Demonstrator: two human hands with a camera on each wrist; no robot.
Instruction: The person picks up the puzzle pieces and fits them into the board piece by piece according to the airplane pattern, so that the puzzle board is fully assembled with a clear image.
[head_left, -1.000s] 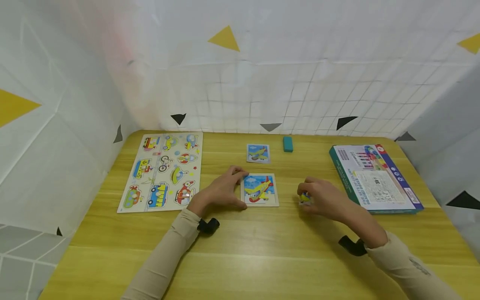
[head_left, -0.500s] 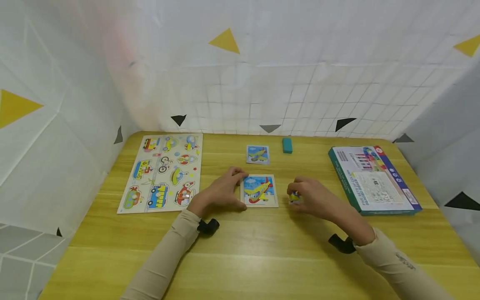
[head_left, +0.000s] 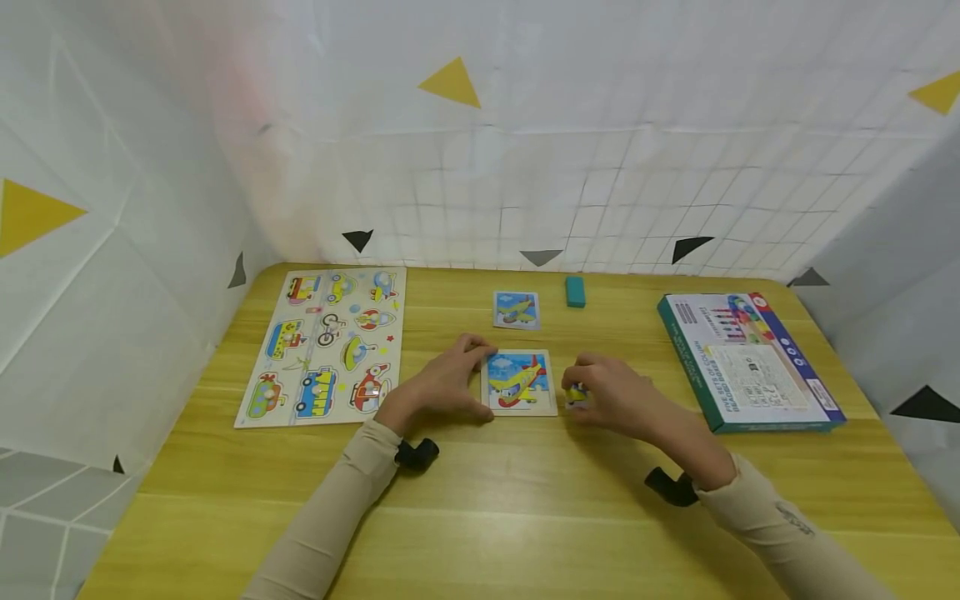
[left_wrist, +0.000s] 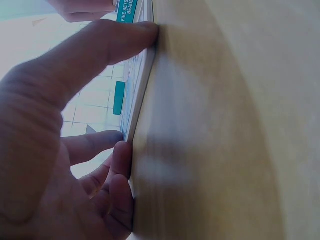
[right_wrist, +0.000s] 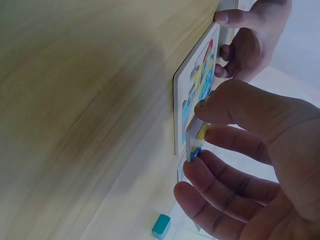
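A square jigsaw puzzle board (head_left: 519,382) with a red and yellow airplane lies flat in mid-table. An uncovered gap shows along its lower right. My left hand (head_left: 440,382) holds the board at its left side, thumb at the near corner and fingers at the far one. Just right of the board, my right hand (head_left: 618,396) pinches a jigsaw piece (right_wrist: 198,137), yellow and blue, between thumb and fingers. In the right wrist view the piece is tilted on edge, overlapping the board's near side. Behind the board lies a small picture card (head_left: 516,310) of a similar airplane.
A large vehicle puzzle board (head_left: 322,346) lies at the left. A teal block (head_left: 575,292) stands at the back, right of the card. A boxed game (head_left: 750,362) lies at the right. White sheeting (head_left: 525,167) hangs behind the wooden table (head_left: 487,517).
My right hand has moved left with the jigsaw piece, from near the boxed game to beside the board. My left hand has stayed on the board.
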